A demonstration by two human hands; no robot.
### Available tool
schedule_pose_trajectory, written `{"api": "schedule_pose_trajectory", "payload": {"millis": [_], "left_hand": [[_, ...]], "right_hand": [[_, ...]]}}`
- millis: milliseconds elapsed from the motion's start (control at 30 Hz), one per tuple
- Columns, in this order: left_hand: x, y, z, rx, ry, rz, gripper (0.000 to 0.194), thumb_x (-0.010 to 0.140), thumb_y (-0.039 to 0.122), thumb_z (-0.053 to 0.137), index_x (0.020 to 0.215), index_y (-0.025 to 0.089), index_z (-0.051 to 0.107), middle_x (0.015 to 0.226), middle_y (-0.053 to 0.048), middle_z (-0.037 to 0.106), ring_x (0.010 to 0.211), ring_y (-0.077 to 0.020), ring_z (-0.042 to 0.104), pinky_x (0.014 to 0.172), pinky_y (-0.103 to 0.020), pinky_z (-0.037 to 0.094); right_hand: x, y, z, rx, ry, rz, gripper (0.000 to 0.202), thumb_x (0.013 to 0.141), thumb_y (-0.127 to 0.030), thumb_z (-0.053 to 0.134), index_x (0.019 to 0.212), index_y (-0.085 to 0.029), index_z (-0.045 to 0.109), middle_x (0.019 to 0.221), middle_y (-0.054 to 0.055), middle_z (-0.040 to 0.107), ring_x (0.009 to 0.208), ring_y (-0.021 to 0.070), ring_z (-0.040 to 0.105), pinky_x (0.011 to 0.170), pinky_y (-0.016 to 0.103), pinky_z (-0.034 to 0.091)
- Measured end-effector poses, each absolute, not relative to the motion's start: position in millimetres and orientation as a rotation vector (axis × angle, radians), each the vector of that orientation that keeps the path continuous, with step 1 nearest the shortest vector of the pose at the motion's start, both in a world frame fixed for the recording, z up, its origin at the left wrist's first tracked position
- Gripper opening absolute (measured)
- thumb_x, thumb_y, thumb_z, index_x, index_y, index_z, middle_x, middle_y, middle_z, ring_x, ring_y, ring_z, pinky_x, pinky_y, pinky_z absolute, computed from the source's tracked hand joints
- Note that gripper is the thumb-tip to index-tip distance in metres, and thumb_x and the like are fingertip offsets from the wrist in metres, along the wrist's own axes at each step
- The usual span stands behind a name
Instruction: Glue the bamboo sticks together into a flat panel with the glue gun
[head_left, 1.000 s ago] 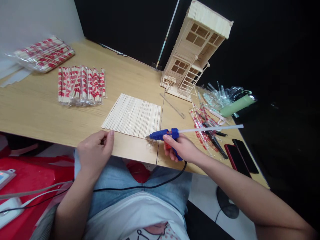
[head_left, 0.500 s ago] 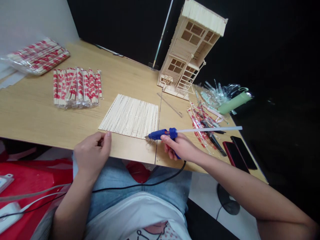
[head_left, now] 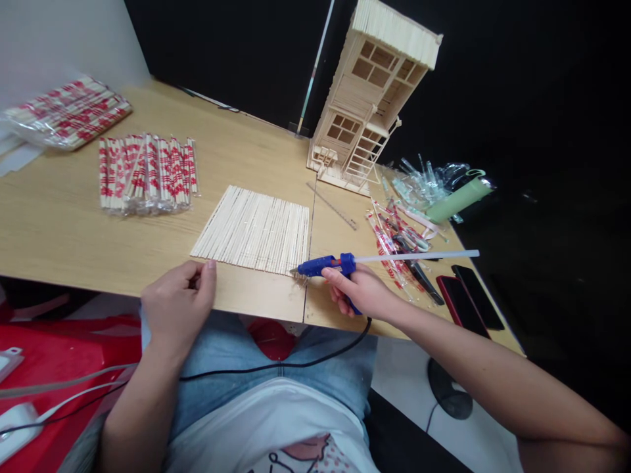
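Observation:
A blue hot glue gun (head_left: 323,265) is in my right hand (head_left: 357,287), which is wrapped round its grip. A long whitish glue stick (head_left: 419,255) juts from its back end. The nozzle is at the near right corner of a flat panel of pale wooden sticks (head_left: 254,230) laid side by side on the table; whether it touches cannot be made out. Fine glue strands hang below the nozzle. My left hand (head_left: 180,299) rests at the table's front edge, just below the panel's near left corner, its fingers curled in and nothing visible in them.
Wrapped chopstick bundles (head_left: 148,171) lie left, with a bagged pack (head_left: 69,112) behind. A stick-built model house (head_left: 365,98) stands at the back. Right are a ruler (head_left: 331,205), scissors (head_left: 424,282), wrappers, a green bottle (head_left: 461,199) and phones (head_left: 461,305). A black cord (head_left: 276,364) crosses my lap.
My right hand has moved the glue gun slightly right along the panel's near edge, to its right corner. My left hand stays curled in place. The whole view has shifted a little.

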State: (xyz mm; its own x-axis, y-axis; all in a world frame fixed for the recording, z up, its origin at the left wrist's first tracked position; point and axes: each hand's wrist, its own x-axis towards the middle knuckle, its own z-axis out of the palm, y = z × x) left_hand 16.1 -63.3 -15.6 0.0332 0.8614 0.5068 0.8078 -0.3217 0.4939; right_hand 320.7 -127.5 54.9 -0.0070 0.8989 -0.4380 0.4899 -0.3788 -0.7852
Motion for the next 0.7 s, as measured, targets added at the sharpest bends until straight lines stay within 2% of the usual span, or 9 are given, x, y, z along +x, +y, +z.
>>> {"api": "schedule_pose_trajectory", "payload": {"millis": [233,500,700], "left_hand": [[17.4,-63.1,-15.9,2.198,1.79,1.162,0.037,0.098,0.043,0.052,0.068,0.023,0.058,0.058,-0.001,0.057,0.058,-0.0182,0.056,0.058,-0.032,0.034],[16.8,-63.8,-15.7,2.204,1.806,1.125,0.036,0.099,0.043,0.052,0.071,0.023,0.059,0.061,-0.001,0.058,0.061,-0.0189,0.058,0.059,-0.033,0.035],[17.4,-63.7,-14.6,2.204,1.808,1.149,0.038,0.099,0.043,0.052,0.065,0.024,0.055,0.058,-0.001,0.055,0.059,-0.0186,0.055,0.059,-0.033,0.034]], "right_hand": [[326.8,-131.2,54.9,-1.795,-1.41,1.397,0.06,0.091,-0.074,0.051,0.071,-0.019,0.06,0.05,0.0,0.061,0.037,0.0111,0.055,0.035,0.021,0.043],[328.6,-133.6,54.1,-1.865,-1.459,1.317,0.066,0.092,-0.078,0.048,0.064,-0.019,0.059,0.042,0.0,0.056,0.035,0.0111,0.054,0.037,0.021,0.043],[330.4,-134.7,54.1,-1.901,-1.453,1.29,0.065,0.091,-0.078,0.049,0.061,-0.02,0.055,0.041,0.0,0.056,0.034,0.0111,0.053,0.037,0.021,0.042]]}}
